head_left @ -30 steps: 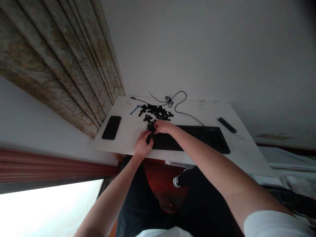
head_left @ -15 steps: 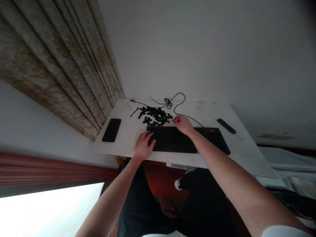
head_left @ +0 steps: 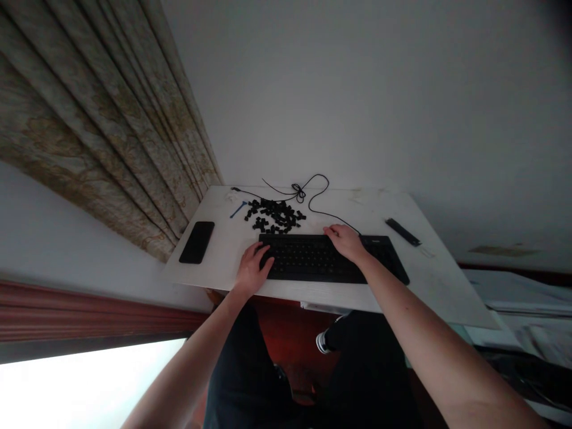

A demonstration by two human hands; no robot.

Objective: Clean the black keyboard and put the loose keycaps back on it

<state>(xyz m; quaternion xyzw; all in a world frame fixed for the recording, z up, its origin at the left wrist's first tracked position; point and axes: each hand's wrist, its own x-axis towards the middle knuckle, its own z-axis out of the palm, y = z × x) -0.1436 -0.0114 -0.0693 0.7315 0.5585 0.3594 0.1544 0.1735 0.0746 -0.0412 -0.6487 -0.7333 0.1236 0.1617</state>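
Observation:
A black keyboard (head_left: 308, 274) lies along the front of the white table. On its left end rests my left hand (head_left: 252, 268), fingers and thumb spread apart. My right hand (head_left: 343, 239) is over the keyboard's back edge, right of the middle, with thumb and fingertips pinched together. Whatever may be between those fingertips is hidden or too small to make out. Behind the keyboard, to the left of my right hand, is a loose pile of black keycaps (head_left: 274, 213).
A blue stick-like tool (head_left: 238, 209) lies left of the keycaps, and a black phone (head_left: 196, 242) near the table's left edge. A black cable (head_left: 318, 210) loops behind. At the right is a narrow black object (head_left: 403, 232). Wall and curtain (head_left: 134, 119) border the table (head_left: 447, 292).
My right hand has moved right, away from the keycap pile and along the keyboard's back edge. My left hand stays on the left end. The whole view has shifted slightly.

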